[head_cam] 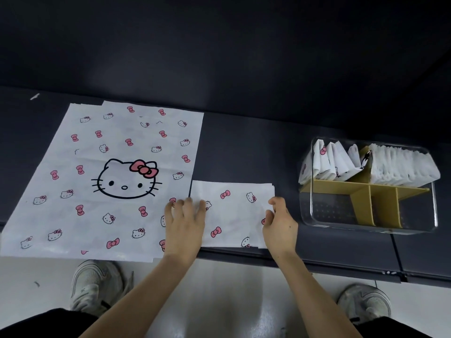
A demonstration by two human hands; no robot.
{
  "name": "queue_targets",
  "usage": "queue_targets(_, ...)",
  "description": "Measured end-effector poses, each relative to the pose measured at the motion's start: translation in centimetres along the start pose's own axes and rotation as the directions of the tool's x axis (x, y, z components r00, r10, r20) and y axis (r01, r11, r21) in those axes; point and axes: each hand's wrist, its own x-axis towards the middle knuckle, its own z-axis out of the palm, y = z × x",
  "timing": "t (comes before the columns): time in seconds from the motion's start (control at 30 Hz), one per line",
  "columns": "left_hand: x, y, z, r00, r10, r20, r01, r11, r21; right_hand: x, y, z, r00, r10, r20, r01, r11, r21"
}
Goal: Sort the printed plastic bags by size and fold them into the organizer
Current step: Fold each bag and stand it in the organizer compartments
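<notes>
Small printed bags (234, 215), a white stack with pink bows and cat faces, lie at 6 o'clock on the dark table (244, 147). The left hand (185, 228) presses flat-fingered on their 9 o'clock edge. The right hand (280, 228) pinches their 3 o'clock edge. Large bags (97, 179) lie at 9 o'clock, and the clear organizer (415, 215) stands at 3 o'clock.

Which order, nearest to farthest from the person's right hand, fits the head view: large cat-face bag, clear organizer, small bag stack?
1. small bag stack, its right edge pinched by the right hand.
2. clear organizer, on the hand's right, apart from it.
3. large cat-face bag, on the left, beyond the left hand.
</notes>
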Motion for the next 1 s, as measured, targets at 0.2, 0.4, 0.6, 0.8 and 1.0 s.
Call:
queue_targets(0.2, -0.2, 0.1, 0.7, 0.963, 0.215, 0.163, -0.15, 0.928, -0.34, -0.1, 0.4, 0.2, 1.0, 0.014, -0.001, -0.014, 1.0, 0.025)
queue_targets(0.4, -0.5, -0.3, 0.5, 0.929, 0.266, 0.255, -0.152, 0.907, -0.392, -0.6, 0.1, 0.4, 0.972, -0.152, -0.18, 0.093, 0.95, -0.299)
queue_targets(0.6, -0.5, -0.6, 0.8, 0.914, 0.33, 0.236, -0.223, 0.895, -0.387, -4.5, -0.4, 4.5, 0.922, -0.363, 0.132, 0.382, 0.806, -0.452)
queue_targets(0.8, -0.6, -0.6, 1.1, 0.911, 0.328, 0.249, -0.226, 0.904, -0.364, -4.3, 5.4, 1.6, 0.96, -0.221, 0.172, 0.278, 0.822, -0.497)
queue_targets(1.0, -0.6, -0.6, 1.1, 0.911, 0.338, 0.238, -0.234, 0.896, -0.377, -0.7, -0.1, 0.6, 0.976, -0.213, 0.045, 0.216, 0.918, -0.334)
